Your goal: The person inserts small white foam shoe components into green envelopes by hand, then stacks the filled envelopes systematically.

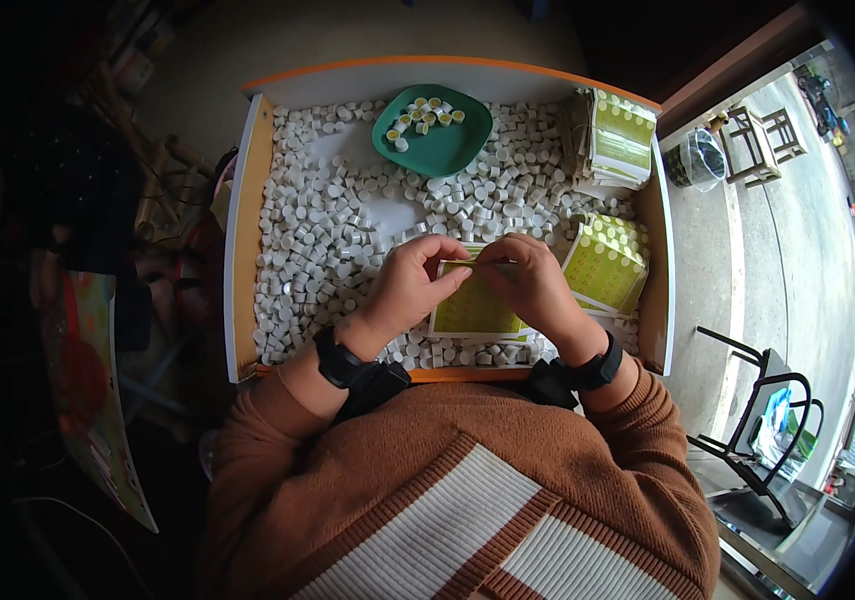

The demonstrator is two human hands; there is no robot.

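My left hand (409, 285) and my right hand (532, 283) meet over a yellow-green sticker sheet (472, 312) that lies on a heap of small white caps (327, 230). The fingertips of both hands pinch together at the sheet's top edge; whether a cap sits between them is hidden. A green dish (447, 150) at the back holds several caps with yellow stickers on them. Both wrists wear black bands.
The caps fill a shallow white tray with an orange rim (247, 200). More sticker sheets lie at the right (607, 262) and a stack of them stands at the back right corner (615, 138). Chairs and a pavement lie beyond the right side.
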